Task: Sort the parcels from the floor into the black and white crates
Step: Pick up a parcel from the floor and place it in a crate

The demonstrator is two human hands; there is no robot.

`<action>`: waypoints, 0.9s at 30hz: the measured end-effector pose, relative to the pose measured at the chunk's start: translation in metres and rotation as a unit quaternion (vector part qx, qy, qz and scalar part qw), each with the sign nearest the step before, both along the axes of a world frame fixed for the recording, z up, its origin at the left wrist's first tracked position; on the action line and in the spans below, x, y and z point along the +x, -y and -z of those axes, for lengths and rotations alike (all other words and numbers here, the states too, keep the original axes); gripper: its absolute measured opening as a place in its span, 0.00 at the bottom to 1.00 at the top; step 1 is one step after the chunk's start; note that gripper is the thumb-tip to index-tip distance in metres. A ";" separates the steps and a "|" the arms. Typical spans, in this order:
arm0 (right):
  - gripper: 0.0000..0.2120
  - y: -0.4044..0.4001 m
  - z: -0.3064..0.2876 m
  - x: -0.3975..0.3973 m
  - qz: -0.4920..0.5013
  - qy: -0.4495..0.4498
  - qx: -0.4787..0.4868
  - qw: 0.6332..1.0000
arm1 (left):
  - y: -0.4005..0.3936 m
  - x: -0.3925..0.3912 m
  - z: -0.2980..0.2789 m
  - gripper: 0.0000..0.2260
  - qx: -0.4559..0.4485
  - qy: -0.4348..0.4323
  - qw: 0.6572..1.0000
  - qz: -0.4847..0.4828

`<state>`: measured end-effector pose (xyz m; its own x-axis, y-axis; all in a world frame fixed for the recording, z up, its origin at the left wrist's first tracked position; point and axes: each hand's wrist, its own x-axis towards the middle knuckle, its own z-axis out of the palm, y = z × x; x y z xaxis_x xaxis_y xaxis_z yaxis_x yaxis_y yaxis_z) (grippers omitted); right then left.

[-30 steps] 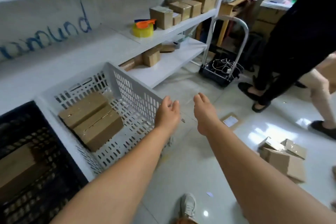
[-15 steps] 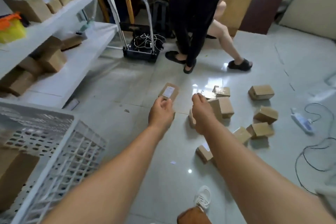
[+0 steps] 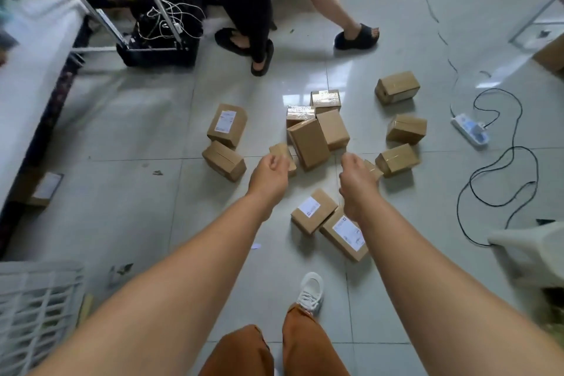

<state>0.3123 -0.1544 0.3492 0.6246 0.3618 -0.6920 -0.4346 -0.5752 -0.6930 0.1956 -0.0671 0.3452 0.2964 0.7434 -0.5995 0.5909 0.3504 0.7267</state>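
I am reaching both loosely curled, empty hands toward the tall parcel (image 3: 308, 143), which is lying just beyond and between them. Its long axis is running away from me; my left hand (image 3: 270, 175) is nearer it than my right hand (image 3: 355, 178).

brown cardboard parcels (image 3: 308, 143) with white labels, pale grey glossy floor tiles (image 3: 137, 131), white slotted crate (image 3: 33, 308), black cable (image 3: 500, 168)

A glossy grey tiled floor (image 3: 128, 119) is seen, strewn with brown cardboard parcels (image 3: 308, 142), several bearing white labels. A white power strip (image 3: 470, 130) with a black looping cable (image 3: 500, 180) is laid at the right; a black wheeled cart (image 3: 158, 52) is stood beyond.
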 end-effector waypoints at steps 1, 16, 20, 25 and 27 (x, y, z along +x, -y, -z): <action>0.09 0.004 0.011 0.010 0.004 -0.007 -0.007 1.000 | 0.001 0.008 0.011 0.22 -0.005 -0.011 1.000 0.001; 0.24 -0.015 0.215 0.071 -0.016 -0.066 -0.103 0.992 | -0.018 0.054 0.237 0.28 -0.183 -0.123 0.965 -0.140; 0.25 -0.036 0.292 0.077 -0.059 -0.048 -0.123 0.989 | -0.028 0.055 0.310 0.28 -0.217 -0.132 0.954 -0.160; 0.26 -0.057 0.392 0.084 -0.095 -0.050 -0.135 0.985 | -0.037 0.055 0.405 0.28 -0.253 -0.128 0.941 -0.185; 0.26 -0.063 0.427 0.087 -0.106 -0.049 -0.144 0.983 | -0.038 0.057 0.437 0.28 -0.265 -0.132 0.936 -0.191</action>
<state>0.3998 -0.0917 -0.0777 0.4814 0.2573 -0.8379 -0.3403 -0.8261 -0.4492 0.2524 -0.0287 -0.0921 -0.1410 0.3431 -0.9287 0.4843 0.8420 0.2376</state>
